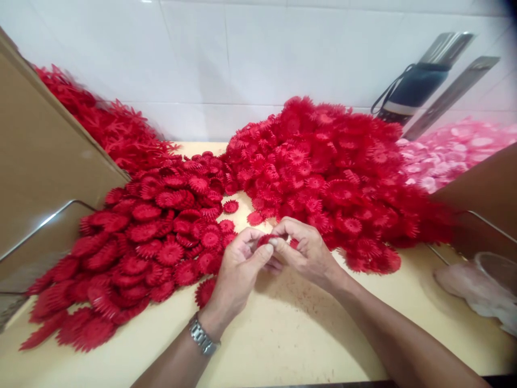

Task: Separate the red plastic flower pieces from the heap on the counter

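Observation:
Between my two hands is a small red fringed flower disc (266,238), held above the table near the middle of the view. My left hand (241,258) has its thumb and fingers closed on the disc's left side. The thumb and forefinger of my right hand (304,250) pinch it from the right, and fingers cover most of it. To the left lies a pile of red fringed discs (141,231). A taller heap of looser red flower pieces (319,161) stands behind my right hand. A few single discs (230,206) lie between the heaps.
Cardboard panels stand at the left (48,118) and right (484,183). Red star-shaped pieces (117,124) and pink pieces (460,151) lie toward the tiled wall (194,54). A dark bottle (424,81) and a metal ruler (454,97) lean at back right. A plastic bag (472,288) lies on the right.

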{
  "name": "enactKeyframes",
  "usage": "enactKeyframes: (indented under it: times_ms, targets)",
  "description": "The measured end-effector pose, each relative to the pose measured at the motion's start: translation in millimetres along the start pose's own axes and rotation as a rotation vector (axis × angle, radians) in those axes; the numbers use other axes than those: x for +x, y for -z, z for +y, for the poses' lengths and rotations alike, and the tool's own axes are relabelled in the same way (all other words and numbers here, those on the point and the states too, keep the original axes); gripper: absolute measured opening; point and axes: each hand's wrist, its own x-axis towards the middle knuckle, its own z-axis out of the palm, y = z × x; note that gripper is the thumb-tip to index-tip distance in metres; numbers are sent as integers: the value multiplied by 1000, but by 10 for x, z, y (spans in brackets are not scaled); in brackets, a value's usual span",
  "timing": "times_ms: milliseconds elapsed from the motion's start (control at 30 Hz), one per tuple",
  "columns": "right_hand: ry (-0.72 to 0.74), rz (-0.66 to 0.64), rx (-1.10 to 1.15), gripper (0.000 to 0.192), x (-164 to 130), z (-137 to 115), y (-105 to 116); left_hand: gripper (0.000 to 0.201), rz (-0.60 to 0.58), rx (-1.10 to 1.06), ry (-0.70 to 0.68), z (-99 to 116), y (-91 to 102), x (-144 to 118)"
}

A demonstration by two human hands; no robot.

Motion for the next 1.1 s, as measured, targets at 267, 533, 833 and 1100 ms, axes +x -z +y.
enactKeyframes:
  times_ms: [267,533,833,1100]
  targets:
    - [50,-6,-13,20,-1,-22,1,13,131,69,-88,-41,30,19]
    - [43,-15,-37,20,-5,-4,2,25,159,83,-99,-80,60,-14]
    - [151,111,-26,14,-35,-3,-25,36,147,125,-70,-71,50,-14]
    - [233,-42,-99,13,-24,-26,-49,39,120,226,-41,-83,71,-34]
